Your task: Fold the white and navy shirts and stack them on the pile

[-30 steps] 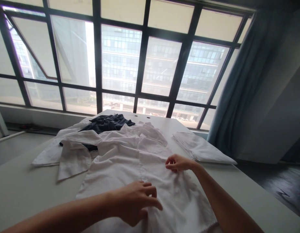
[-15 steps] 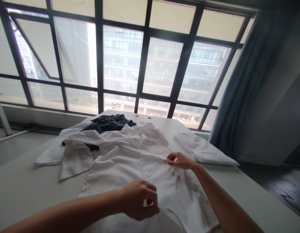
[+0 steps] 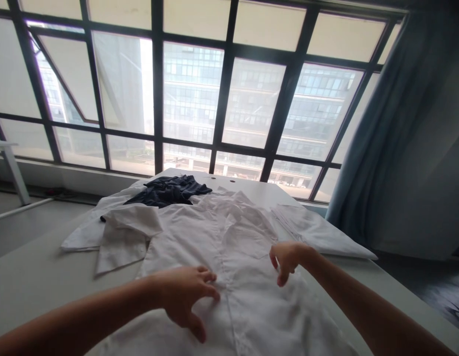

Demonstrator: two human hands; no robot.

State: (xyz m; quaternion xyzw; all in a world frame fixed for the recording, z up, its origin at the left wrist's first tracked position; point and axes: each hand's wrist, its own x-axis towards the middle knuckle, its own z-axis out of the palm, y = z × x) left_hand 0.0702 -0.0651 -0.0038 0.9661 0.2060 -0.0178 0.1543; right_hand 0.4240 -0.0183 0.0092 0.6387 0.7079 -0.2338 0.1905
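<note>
A white shirt (image 3: 200, 247) lies spread over the table, its collar end away from me and its front seam running down the middle. Over the left part of its front is my left hand (image 3: 190, 299), fingers and thumb apart, holding nothing. My right hand (image 3: 287, 259) is at the shirt's right side, fingers bent downward and thumb apart, with no cloth visibly gripped. I cannot tell whether its fingertips touch the fabric. One white sleeve (image 3: 121, 240) lies folded out to the left.
Dark navy clothing (image 3: 168, 190) is heaped at the far left on other white cloth (image 3: 83, 232). A folded white stack (image 3: 318, 232) lies at the right edge of the white table (image 3: 40, 291). Beyond are windows and a blue-grey curtain (image 3: 370, 133).
My left hand has let go of the shirt's front edge and moved left, its fingers spreading. My right hand has shifted right and slightly nearer. The shirt front now lies flatter.
</note>
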